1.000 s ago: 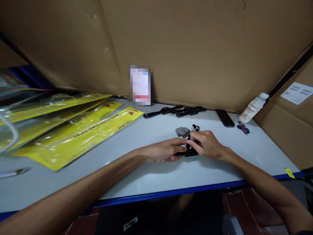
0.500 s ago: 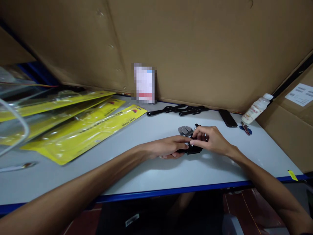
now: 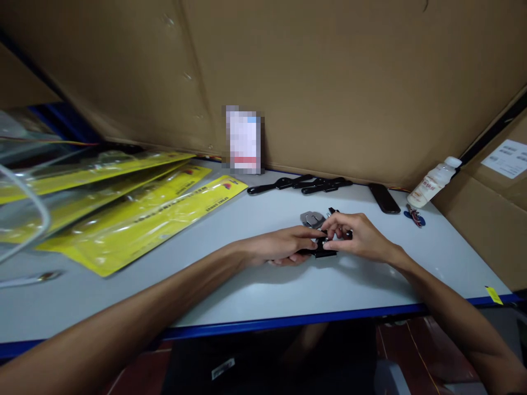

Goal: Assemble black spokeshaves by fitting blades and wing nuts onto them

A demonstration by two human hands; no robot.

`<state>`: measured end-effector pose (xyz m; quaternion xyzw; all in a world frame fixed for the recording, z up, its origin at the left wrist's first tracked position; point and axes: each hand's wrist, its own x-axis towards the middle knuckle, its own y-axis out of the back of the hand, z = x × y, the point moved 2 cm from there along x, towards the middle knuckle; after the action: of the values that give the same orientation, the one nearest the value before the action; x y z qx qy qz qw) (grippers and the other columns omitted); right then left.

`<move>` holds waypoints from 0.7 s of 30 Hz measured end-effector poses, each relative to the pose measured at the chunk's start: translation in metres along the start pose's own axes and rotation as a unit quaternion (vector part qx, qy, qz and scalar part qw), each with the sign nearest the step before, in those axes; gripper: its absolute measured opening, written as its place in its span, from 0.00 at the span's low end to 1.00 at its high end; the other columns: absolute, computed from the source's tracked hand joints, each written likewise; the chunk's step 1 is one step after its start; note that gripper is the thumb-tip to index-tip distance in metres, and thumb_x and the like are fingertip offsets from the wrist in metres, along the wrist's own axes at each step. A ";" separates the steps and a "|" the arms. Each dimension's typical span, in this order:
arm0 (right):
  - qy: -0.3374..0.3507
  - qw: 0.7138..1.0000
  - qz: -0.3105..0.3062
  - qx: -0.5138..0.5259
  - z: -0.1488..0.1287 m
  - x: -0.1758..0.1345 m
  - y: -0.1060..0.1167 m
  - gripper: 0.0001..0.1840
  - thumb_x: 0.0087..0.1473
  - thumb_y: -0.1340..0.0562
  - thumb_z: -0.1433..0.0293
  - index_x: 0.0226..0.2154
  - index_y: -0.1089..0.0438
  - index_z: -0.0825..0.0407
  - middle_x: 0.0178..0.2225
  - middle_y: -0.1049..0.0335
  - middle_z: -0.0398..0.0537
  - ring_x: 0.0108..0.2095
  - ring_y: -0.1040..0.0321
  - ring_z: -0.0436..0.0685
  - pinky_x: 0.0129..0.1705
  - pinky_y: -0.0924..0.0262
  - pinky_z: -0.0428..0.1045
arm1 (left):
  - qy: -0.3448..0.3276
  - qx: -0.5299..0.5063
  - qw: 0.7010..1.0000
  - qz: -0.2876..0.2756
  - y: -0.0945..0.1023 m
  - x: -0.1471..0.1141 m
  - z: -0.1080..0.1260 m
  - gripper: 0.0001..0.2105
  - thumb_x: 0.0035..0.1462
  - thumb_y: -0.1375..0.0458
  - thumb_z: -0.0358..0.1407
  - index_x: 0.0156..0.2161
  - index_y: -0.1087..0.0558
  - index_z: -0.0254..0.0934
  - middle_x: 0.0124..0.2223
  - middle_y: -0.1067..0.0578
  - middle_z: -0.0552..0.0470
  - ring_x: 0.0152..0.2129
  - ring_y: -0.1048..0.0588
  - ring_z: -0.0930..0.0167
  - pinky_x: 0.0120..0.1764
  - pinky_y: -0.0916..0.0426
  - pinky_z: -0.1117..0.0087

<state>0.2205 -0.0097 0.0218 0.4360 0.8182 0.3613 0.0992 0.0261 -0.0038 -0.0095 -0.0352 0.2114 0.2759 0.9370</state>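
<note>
My left hand [image 3: 286, 246] is closed on a black part [image 3: 326, 254] with a flat, block-like end, just above the table's middle. From the other side, my right hand [image 3: 357, 236] bends its thumb and fingers onto the same part. Something small and shiny shows by those fingertips, too small to name. Grey flat metal plates [image 3: 310, 219] with cut-outs lie right behind the hands. A dark piece [image 3: 332, 210] sticks out past my right fingers. Much of the held part is covered by my fingers.
Yellow-backed clear plastic packages [image 3: 164, 219] spread over the left side. Several black handles [image 3: 280, 184] lie along the cardboard wall [image 3: 329, 82]. A phone [image 3: 384, 198], a bottle [image 3: 434, 182] and a blue disc with wires [image 3: 414, 216] are at right. A blurred upright card [image 3: 244, 140] stands behind.
My right thumb and fingers have shifted slightly on the black part, baring more of its top. My left hand keeps its hold almost unmoved.
</note>
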 end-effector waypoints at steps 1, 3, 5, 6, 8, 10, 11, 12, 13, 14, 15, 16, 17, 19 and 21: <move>0.001 1.000 -0.002 0.009 0.000 0.000 0.001 0.14 0.51 0.29 0.67 0.40 0.28 0.52 0.29 0.28 0.41 0.30 0.32 0.50 0.33 0.40 0.47 | 0.002 0.001 1.000 0.002 0.000 0.000 0.000 0.25 0.64 0.48 0.40 0.64 0.39 0.37 0.20 0.48 0.63 0.13 0.52 0.77 0.15 0.59 0.75; 0.006 1.000 -0.004 0.020 -0.001 0.000 0.005 0.15 0.52 0.30 0.66 0.41 0.28 0.52 0.29 0.27 0.41 0.29 0.32 0.50 0.32 0.40 0.47 | 0.004 0.007 1.000 0.003 0.000 0.000 0.000 0.27 0.64 0.48 0.40 0.66 0.41 0.37 0.21 0.48 0.63 0.13 0.52 0.77 0.15 0.58 0.75; 0.010 1.000 -0.010 0.018 -0.001 0.000 0.009 0.13 0.53 0.31 0.65 0.41 0.27 0.52 0.28 0.27 0.41 0.29 0.33 0.50 0.32 0.41 0.47 | 0.005 0.014 1.000 0.003 0.000 0.000 0.001 0.27 0.64 0.50 0.39 0.66 0.43 0.37 0.21 0.49 0.63 0.14 0.52 0.76 0.16 0.58 0.74; 0.010 1.000 -0.017 0.015 -0.001 0.000 0.010 0.12 0.53 0.31 0.66 0.40 0.27 0.52 0.28 0.27 0.41 0.29 0.32 0.50 0.33 0.41 0.47 | 0.006 0.016 1.000 0.004 0.000 0.000 0.001 0.27 0.64 0.50 0.39 0.67 0.43 0.37 0.21 0.49 0.63 0.14 0.52 0.76 0.16 0.58 0.74; 0.009 0.999 -0.035 0.010 0.000 0.001 0.011 0.11 0.52 0.31 0.67 0.39 0.26 0.52 0.28 0.27 0.41 0.30 0.32 0.50 0.33 0.41 0.46 | 0.005 0.019 1.000 0.003 -0.001 0.000 0.001 0.26 0.64 0.52 0.38 0.66 0.43 0.37 0.21 0.49 0.62 0.14 0.52 0.76 0.16 0.58 0.74; 0.010 0.999 -0.049 0.002 0.001 0.001 0.009 0.09 0.52 0.31 0.67 0.37 0.25 0.52 0.28 0.28 0.41 0.29 0.33 0.50 0.32 0.42 0.46 | 0.004 0.020 1.000 0.000 -0.001 0.000 0.002 0.24 0.64 0.52 0.37 0.65 0.41 0.37 0.21 0.48 0.62 0.14 0.52 0.76 0.16 0.58 0.74; 0.013 0.999 -0.052 -0.003 0.002 0.001 0.007 0.07 0.53 0.31 0.67 0.35 0.25 0.52 0.27 0.28 0.40 0.28 0.35 0.49 0.31 0.43 0.45 | 0.005 0.021 1.000 -0.001 -0.002 0.000 0.002 0.23 0.65 0.52 0.37 0.64 0.40 0.36 0.21 0.48 0.62 0.14 0.52 0.76 0.16 0.58 0.74; 0.015 0.999 -0.050 -0.009 0.002 0.001 0.005 0.05 0.53 0.32 0.68 0.32 0.25 0.52 0.26 0.29 0.40 0.27 0.37 0.48 0.30 0.45 0.45 | 0.007 0.021 1.000 -0.002 -0.002 -0.001 0.002 0.22 0.65 0.52 0.36 0.63 0.39 0.36 0.21 0.48 0.62 0.14 0.51 0.76 0.16 0.58 0.74; 0.018 0.999 -0.046 -0.016 0.002 0.001 0.003 0.05 0.54 0.32 0.68 0.29 0.26 0.53 0.25 0.30 0.39 0.26 0.38 0.47 0.30 0.46 0.45 | 0.010 0.022 1.000 0.000 -0.002 -0.001 0.002 0.21 0.65 0.52 0.36 0.62 0.39 0.35 0.21 0.47 0.62 0.14 0.51 0.77 0.16 0.58 0.74; 0.022 0.999 -0.042 -0.021 0.002 0.002 0.000 0.06 0.55 0.33 0.69 0.27 0.26 0.53 0.24 0.31 0.39 0.25 0.39 0.47 0.30 0.46 0.45 | 0.010 0.022 1.000 0.002 -0.003 -0.001 0.002 0.21 0.65 0.52 0.36 0.61 0.38 0.34 0.21 0.46 0.62 0.14 0.51 0.77 0.16 0.58 0.74; 0.025 0.999 -0.038 -0.024 0.001 0.001 -0.002 0.06 0.55 0.33 0.69 0.28 0.26 0.53 0.24 0.31 0.39 0.25 0.40 0.47 0.30 0.46 0.45 | 0.008 0.020 1.000 0.002 -0.003 -0.001 0.002 0.20 0.65 0.52 0.35 0.60 0.38 0.34 0.22 0.46 0.62 0.14 0.50 0.77 0.16 0.58 0.74; 0.028 0.999 -0.035 -0.025 0.001 0.001 -0.003 0.05 0.55 0.33 0.69 0.30 0.26 0.53 0.25 0.32 0.39 0.26 0.39 0.47 0.30 0.46 0.45 | 0.005 0.019 1.000 0.001 -0.003 -0.001 0.003 0.19 0.65 0.52 0.35 0.60 0.38 0.34 0.22 0.46 0.62 0.14 0.50 0.77 0.16 0.58 0.74; 0.032 0.999 -0.035 -0.027 0.000 0.001 -0.005 0.04 0.55 0.33 0.69 0.32 0.26 0.53 0.25 0.32 0.39 0.26 0.39 0.47 0.31 0.45 0.45 | 0.003 0.018 1.000 -0.001 -0.004 -0.001 0.003 0.19 0.65 0.52 0.35 0.59 0.38 0.34 0.21 0.46 0.62 0.14 0.50 0.77 0.16 0.58 0.74; 0.046 0.997 -0.036 -0.040 0.000 0.000 -0.007 0.05 0.54 0.33 0.68 0.35 0.26 0.52 0.26 0.34 0.38 0.26 0.39 0.47 0.32 0.44 0.45 | 0.000 0.019 1.000 -0.002 -0.004 -0.001 0.003 0.17 0.66 0.53 0.35 0.58 0.38 0.35 0.21 0.46 0.63 0.14 0.51 0.77 0.15 0.58 0.74; 0.067 0.995 -0.036 -0.067 -0.001 0.000 -0.009 0.04 0.55 0.33 0.69 0.35 0.25 0.52 0.26 0.34 0.39 0.27 0.40 0.48 0.33 0.44 0.45 | 0.003 0.020 1.000 0.004 -0.004 -0.001 0.004 0.15 0.66 0.53 0.35 0.55 0.37 0.35 0.21 0.46 0.63 0.13 0.51 0.77 0.15 0.58 0.75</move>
<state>0.2149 -0.0133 0.0164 0.3731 0.8121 0.4403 0.0862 0.0289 -0.0068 -0.0062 -0.0168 0.2198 0.2754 0.9357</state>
